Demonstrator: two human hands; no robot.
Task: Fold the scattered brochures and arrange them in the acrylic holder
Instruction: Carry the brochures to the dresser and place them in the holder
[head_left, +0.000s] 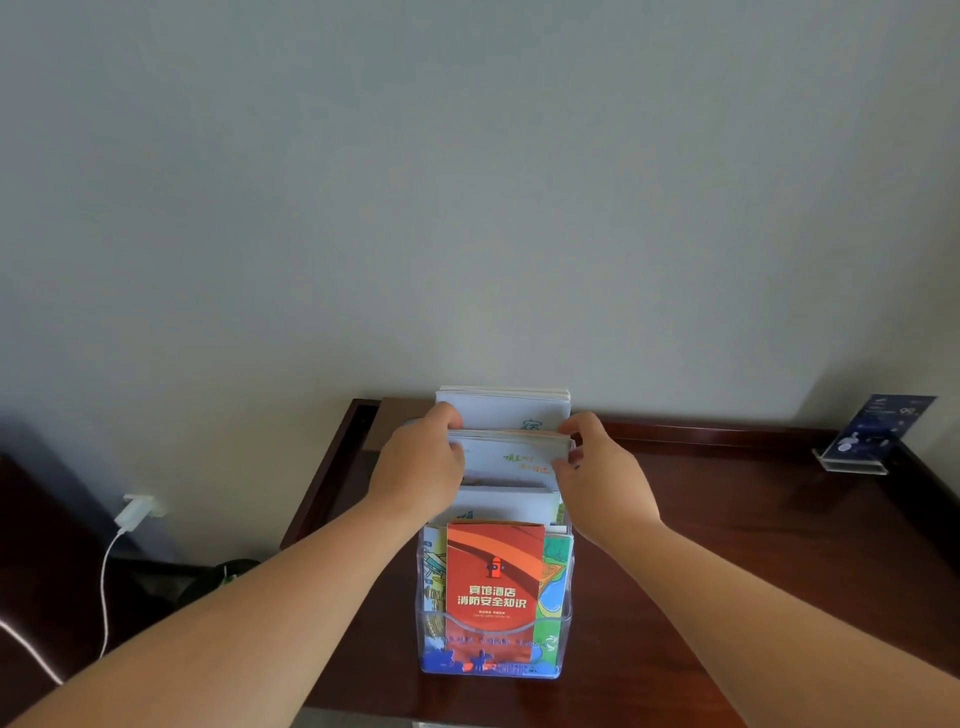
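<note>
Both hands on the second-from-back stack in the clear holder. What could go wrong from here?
1. The left hand and right hand pinch the white brochure stack by its edges; pushing down unevenly may bend its corners.
2. The clear acrylic tiered holder looks full and tall, so downward force might tip it on the dark wooden table.
3. The red-orange brochure in front sits loose and could shift.

Just below where my hands grip, the orange brochure (495, 582) in the front pocket of the acrylic holder (566, 623) reads "宾馆酒店 消防安全知识" in white; the small line beneath it is too tiny for me to read. The white brochure stack (511, 453) I am gripping carries green and orange characters, too blurred to make out. Behind it, another white stack (506, 410) shows part of one teal character.
</note>
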